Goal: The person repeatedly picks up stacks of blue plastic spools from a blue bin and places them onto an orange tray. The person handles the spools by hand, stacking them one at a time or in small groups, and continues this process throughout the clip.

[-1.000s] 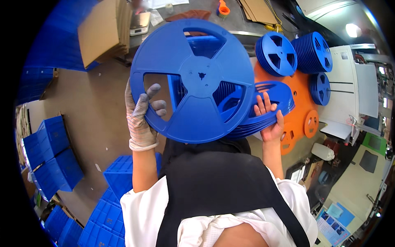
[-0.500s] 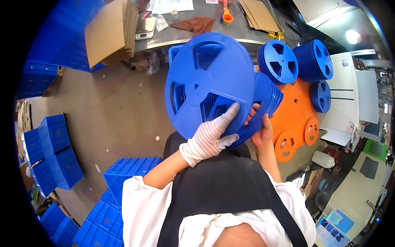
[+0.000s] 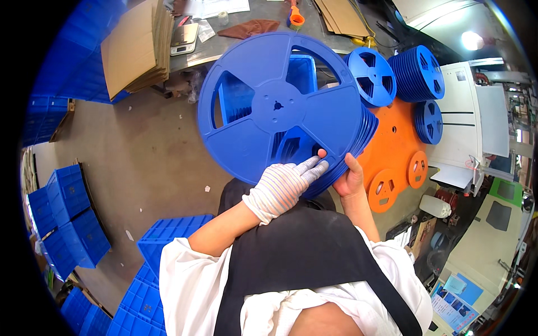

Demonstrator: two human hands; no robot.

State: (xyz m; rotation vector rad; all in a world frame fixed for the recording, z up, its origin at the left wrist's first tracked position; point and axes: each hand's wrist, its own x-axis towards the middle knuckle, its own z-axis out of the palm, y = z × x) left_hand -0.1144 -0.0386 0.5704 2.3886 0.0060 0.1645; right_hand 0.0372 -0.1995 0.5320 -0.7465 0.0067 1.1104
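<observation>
A large blue spoked reel (image 3: 227,126) lies face up over a tilted stack of blue reels (image 3: 367,131), covering most of it. My left hand (image 3: 280,187), in a striped glove, is at the reel's near rim. Its fingers lie over the top face and its thumb is hidden. My bare right hand (image 3: 351,178) grips the stack's near right edge, thumb on the outside. One fingertip shows through a gap in the reel.
More blue reel stacks (image 3: 424,73) stand on an orange surface (image 3: 386,134) at right, beside orange reels (image 3: 383,190). The grey workbench (image 3: 255,8) holds a scale (image 3: 184,39) and brown cloth (image 3: 249,28). Blue crates (image 3: 87,238) stand at left, below cardboard sheets (image 3: 131,50).
The large reel has turned flatter, swung rightward and come down over the stack. My left fingers have shifted on its rim. The whole view has moved slightly.
</observation>
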